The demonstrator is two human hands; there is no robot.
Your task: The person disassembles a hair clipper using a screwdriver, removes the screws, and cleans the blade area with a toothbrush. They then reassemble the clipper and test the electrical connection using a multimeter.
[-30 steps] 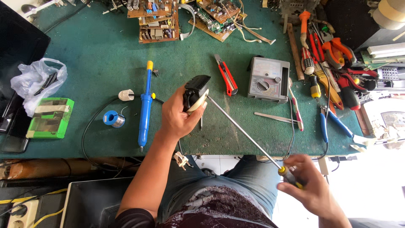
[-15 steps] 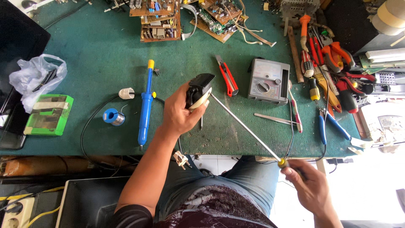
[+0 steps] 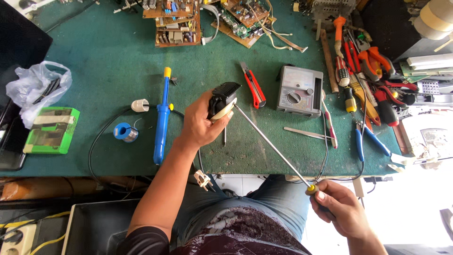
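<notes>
My left hand (image 3: 200, 123) grips a small black ribbed part with a cream round face (image 3: 222, 100), held just above the green bench top (image 3: 104, 66). My right hand (image 3: 337, 210) is closed on the yellow-tipped handle of a long thin screwdriver (image 3: 271, 144). Its metal shaft runs up and left, and its tip rests against the cream face of the black part. My lap in jeans shows below the bench edge.
On the bench lie a blue desoldering pump (image 3: 162, 120), a solder spool (image 3: 125, 132), a red utility knife (image 3: 254, 86), a grey analog multimeter (image 3: 300, 90), tweezers (image 3: 306, 133), circuit boards (image 3: 177, 23), and several pliers and screwdrivers (image 3: 363, 71) at right. A plastic bag (image 3: 35, 87) and green box (image 3: 52, 130) sit left.
My right hand has shifted slightly along the bench edge with the screwdriver handle. The left hand and the black part stay nearly still, the screwdriver tip against the part throughout.
</notes>
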